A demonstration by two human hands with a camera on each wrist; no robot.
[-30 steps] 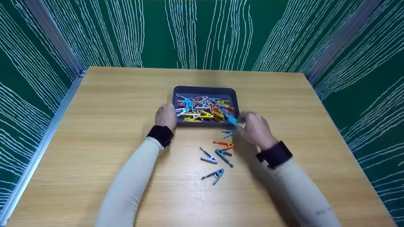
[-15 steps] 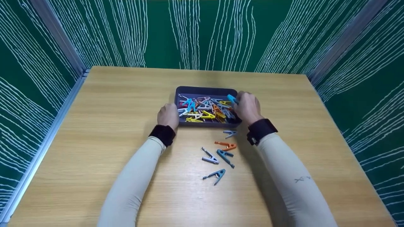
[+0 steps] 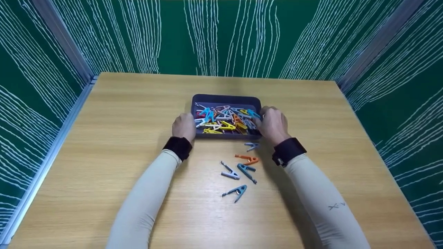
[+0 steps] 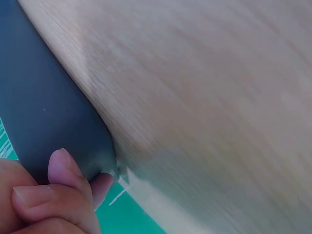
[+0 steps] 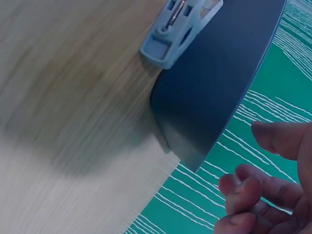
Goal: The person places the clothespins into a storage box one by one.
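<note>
My left hand (image 3: 183, 126) holds the dark tray (image 3: 226, 98) at its left side; in the left wrist view the fingers (image 4: 68, 168) curl at the tray's corner. A heap of coloured spring clips (image 3: 226, 125) lies inside. Over the tray's right rim is my right hand (image 3: 273, 124), beside a bright blue clip (image 3: 253, 113) at the heap's right end. The right wrist view shows thumb and fingers apart, nothing between them. Just in front of the tray lies a grey-blue clip (image 3: 252, 146), which appears large in that view.
Nearer on the wooden table (image 3: 138, 103) lie an orange clip (image 3: 247, 159), a teal clip (image 3: 246, 172), a pale lilac clip (image 3: 230, 173) and another teal clip (image 3: 236, 191). Green walls (image 3: 173, 38) with white lines enclose the table's back and sides.
My right hand has moved from in front of the tray's right corner up over its right rim, then lowered. The bright blue clip it held now lies on the heap. The left hand stays at the tray.
</note>
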